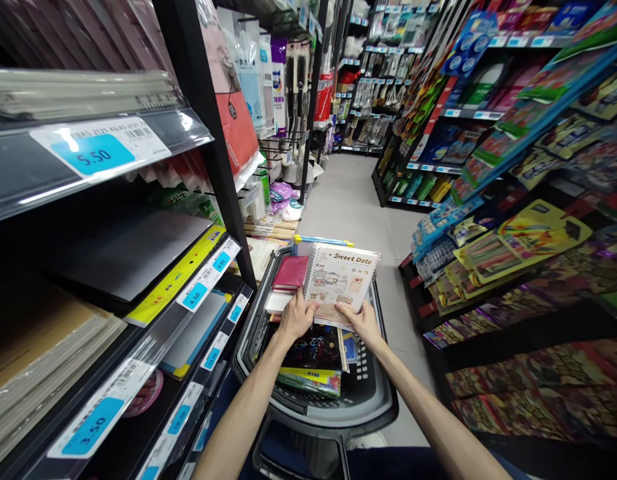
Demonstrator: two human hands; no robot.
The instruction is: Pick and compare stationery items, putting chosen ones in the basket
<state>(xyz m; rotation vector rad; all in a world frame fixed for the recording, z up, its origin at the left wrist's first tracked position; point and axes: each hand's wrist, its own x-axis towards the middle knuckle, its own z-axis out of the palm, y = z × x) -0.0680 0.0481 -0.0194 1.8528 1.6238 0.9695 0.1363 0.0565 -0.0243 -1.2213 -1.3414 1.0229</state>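
Note:
Both hands grip a spiral-bound notebook point(341, 277) with a cream cover that reads "Sweet Date" and shows cartoon animals. My left hand point(296, 317) closes on its lower left corner, thumb on the cover. At the lower right edge, my right hand point(364, 325) pinches it the same way. The notebook is tilted up over a black shopping basket point(378, 407). Beside my left fingers lies a dark red notebook point(290, 273) on top of white items. Below my hands, the basket holds a black sheet with coloured drawings point(316, 350) and a yellow-green packet point(311, 380).
Shelves with price labels point(103, 157) run close along the left, stacked with paper and folders point(133, 253). On the right, a rack of hanging packets point(518, 247) leans into view. A grey floor aisle point(343, 193) leads to further shelves at the back.

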